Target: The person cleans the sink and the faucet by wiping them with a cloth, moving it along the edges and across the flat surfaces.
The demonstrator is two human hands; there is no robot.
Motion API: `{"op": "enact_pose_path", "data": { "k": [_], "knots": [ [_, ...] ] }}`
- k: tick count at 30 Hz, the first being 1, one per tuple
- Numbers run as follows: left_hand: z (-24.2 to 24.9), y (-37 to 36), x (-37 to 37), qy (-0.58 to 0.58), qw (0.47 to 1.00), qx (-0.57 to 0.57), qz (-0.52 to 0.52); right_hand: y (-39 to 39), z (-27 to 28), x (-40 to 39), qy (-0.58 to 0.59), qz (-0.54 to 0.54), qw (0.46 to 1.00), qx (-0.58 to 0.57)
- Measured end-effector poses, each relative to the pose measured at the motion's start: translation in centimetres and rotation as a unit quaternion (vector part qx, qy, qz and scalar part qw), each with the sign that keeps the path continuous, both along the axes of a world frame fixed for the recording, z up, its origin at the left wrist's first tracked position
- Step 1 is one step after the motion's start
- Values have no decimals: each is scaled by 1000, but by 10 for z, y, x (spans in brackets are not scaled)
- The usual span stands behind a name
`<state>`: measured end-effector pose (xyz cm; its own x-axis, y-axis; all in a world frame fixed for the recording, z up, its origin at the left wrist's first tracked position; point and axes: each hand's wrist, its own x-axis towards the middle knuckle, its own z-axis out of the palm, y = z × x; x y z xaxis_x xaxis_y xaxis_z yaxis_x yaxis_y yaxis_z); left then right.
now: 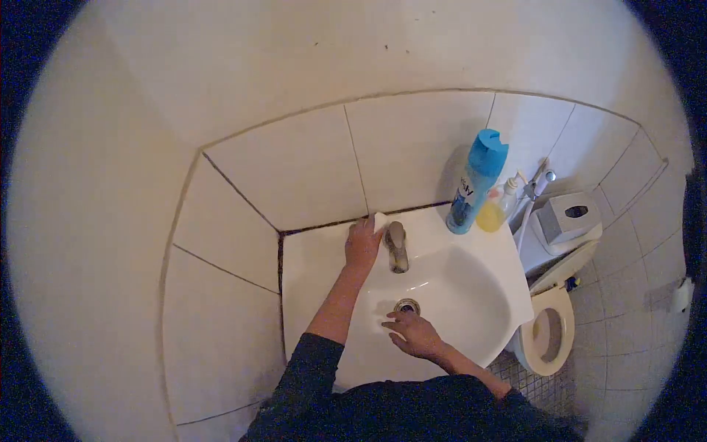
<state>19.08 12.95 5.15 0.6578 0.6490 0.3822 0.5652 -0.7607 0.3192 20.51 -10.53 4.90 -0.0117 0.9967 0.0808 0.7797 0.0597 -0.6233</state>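
My left hand (362,244) reaches to the back of the white sink (471,272), beside the tap. Its fingers are closed round a small white piece (381,221), mostly hidden by the hand, whose kind I cannot tell. The metal tap (396,247) stands just right of that hand, its spout pointing down into the basin. Over the basin, my right hand (416,335) holds nothing, fingers spread and slightly bent. Its fingertips overlap the round metal drain (406,306) in this view.
A tall blue spray can (477,183) stands on the sink's back right corner. Next to it is a clear pump bottle (492,214) with yellow liquid. Farther right are a hand shower (543,183), a tissue box (571,219) on the cistern, and a toilet (546,335) with its lid up. Tiled walls close in the back and left.
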Motion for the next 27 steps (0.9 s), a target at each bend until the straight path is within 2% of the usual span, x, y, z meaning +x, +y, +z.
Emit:
{"op": "enact_pose_path", "data": {
  "k": [6,8,12,13,15,19,20,22,26,27],
  "knots": [
    [9,-22,-20,117,993,-27,18,-4,-1,14,-20,-3,999,-48],
    [4,-9,-2,100,994,-28,19,-2,0,15,-21,4,997,-73],
    [-3,6,4,73,997,-9,-15,8,-4,18,-32,23,999,7],
    [9,0,-1,70,997,-10,-10,10,-4,21,-30,24,999,36],
    [27,-13,-16,137,984,-110,-24,6,6,25,-21,25,999,8],
    [20,-5,1,72,992,-98,-16,4,7,28,3,9,998,-63],
    [17,-2,5,70,993,-99,-12,6,1,28,1,13,998,-64],
    [17,0,11,101,990,-101,0,11,-12,26,-4,45,999,20],
    [8,-38,-20,103,990,-88,28,10,-13,29,3,48,998,32],
    [10,-48,-25,116,991,-59,41,8,-3,30,-1,32,999,-18]
  ]
}}
